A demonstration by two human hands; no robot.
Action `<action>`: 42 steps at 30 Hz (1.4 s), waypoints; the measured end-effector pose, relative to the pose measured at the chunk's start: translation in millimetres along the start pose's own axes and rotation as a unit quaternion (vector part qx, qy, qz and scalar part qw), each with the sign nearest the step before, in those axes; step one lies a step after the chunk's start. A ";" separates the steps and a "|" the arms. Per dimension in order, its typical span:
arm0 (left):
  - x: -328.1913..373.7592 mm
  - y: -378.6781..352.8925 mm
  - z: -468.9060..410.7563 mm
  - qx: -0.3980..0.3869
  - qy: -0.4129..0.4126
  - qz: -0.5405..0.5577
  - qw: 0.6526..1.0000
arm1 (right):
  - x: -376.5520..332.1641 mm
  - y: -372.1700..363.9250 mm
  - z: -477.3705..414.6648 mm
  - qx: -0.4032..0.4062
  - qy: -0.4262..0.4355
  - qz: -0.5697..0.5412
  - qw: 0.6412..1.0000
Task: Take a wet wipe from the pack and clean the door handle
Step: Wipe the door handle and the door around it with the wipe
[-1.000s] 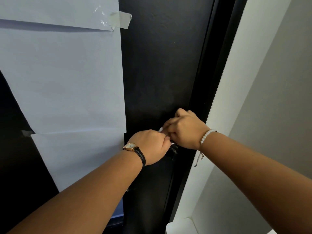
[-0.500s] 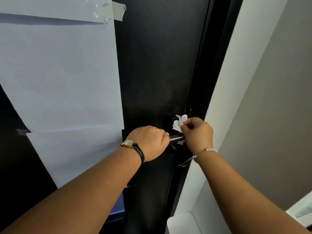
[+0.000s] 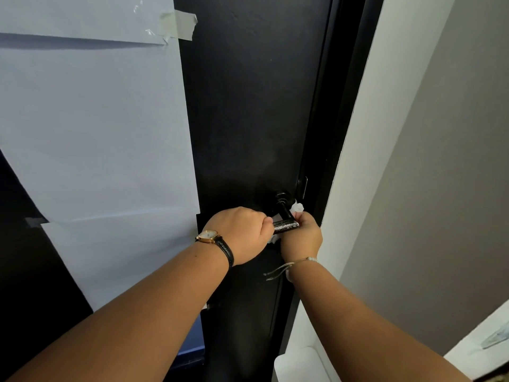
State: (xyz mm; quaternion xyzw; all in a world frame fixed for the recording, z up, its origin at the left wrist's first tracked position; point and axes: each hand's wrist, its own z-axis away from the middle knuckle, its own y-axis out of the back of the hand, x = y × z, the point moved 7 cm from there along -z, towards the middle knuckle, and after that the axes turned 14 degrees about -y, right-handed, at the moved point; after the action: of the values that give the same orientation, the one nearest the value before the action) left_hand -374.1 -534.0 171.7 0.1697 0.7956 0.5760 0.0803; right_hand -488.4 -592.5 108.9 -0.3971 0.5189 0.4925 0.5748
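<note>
A black lever door handle (image 3: 285,225) sticks out of the black door (image 3: 248,106) near its right edge. My left hand (image 3: 239,234), with a watch on its wrist, is closed around the handle's left part. My right hand (image 3: 301,238) sits at the handle's right end and pinches a crumpled white wet wipe (image 3: 297,208). The wipe pokes out above the fingers beside the handle's neck, and a bit of it shows below between the two hands. The wipe pack is out of sight.
Large white paper sheets (image 3: 96,119) are taped over the door's left side. A white door frame (image 3: 355,161) and a grey wall (image 3: 440,175) stand to the right. A white ledge (image 3: 303,362) juts out at the bottom right.
My right hand has come off the top of the handle and dropped to its right end, taking the wipe down beside the neck. My left hand has kept its grip.
</note>
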 end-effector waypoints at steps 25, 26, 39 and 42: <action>-33.4 -47.6 31.0 -0.117 0.346 0.697 0.617 | 1.8 -5.8 -5.9 -0.122 -0.043 -0.063 0.990; -32.8 -51.0 30.3 -0.122 0.349 0.702 0.608 | 1.3 -5.6 -5.1 -0.136 -0.050 -0.073 0.987; -31.0 -33.6 -6.8 -0.230 0.288 0.491 0.790 | -13.1 -15.3 -1.4 -0.192 0.061 0.127 0.971; -20.0 -28.0 -16.2 -0.280 0.263 0.365 0.848 | -12.1 -12.6 7.2 -0.256 0.107 0.124 0.953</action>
State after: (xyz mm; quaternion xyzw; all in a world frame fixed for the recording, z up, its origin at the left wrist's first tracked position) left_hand -365.7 -563.5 149.1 0.2608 0.4726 0.7850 -0.3040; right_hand -474.3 -589.9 121.3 -0.5138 0.4789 0.6307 0.3300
